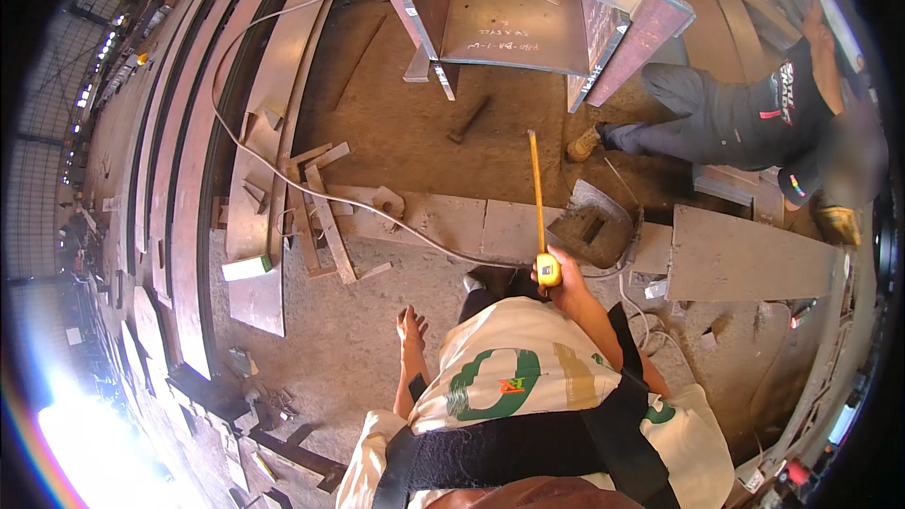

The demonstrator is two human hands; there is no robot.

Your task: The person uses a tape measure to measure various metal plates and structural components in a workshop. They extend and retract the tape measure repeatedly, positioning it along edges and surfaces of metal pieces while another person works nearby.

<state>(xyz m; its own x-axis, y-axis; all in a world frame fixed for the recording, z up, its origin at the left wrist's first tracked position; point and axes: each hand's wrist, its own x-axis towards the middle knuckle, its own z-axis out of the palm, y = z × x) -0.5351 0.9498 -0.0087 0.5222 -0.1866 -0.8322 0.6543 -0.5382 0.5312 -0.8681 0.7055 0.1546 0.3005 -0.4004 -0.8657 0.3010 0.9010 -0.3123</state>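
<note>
My right hand (570, 285) is closed around a yellow tape measure (548, 270) in front of my body. Its yellow blade (537, 184) is drawn out and points away from me, its far end over the brown floor. My left hand (411, 331) hangs low at my left side, fingers loosely apart and holding nothing. Beyond the blade's tip stands a large welded steel piece (514, 26) with handwritten marks on its plate. A metal bar (468, 120) lies on the floor short of it.
Long steel beams (179, 179) run along the left. A cable (368, 214) curves across flat plates (434, 217) ahead of my feet. Steel offcuts (323, 217) lie left of centre. At right a co-worker (726, 118) is bent low near a wide plate (745, 254).
</note>
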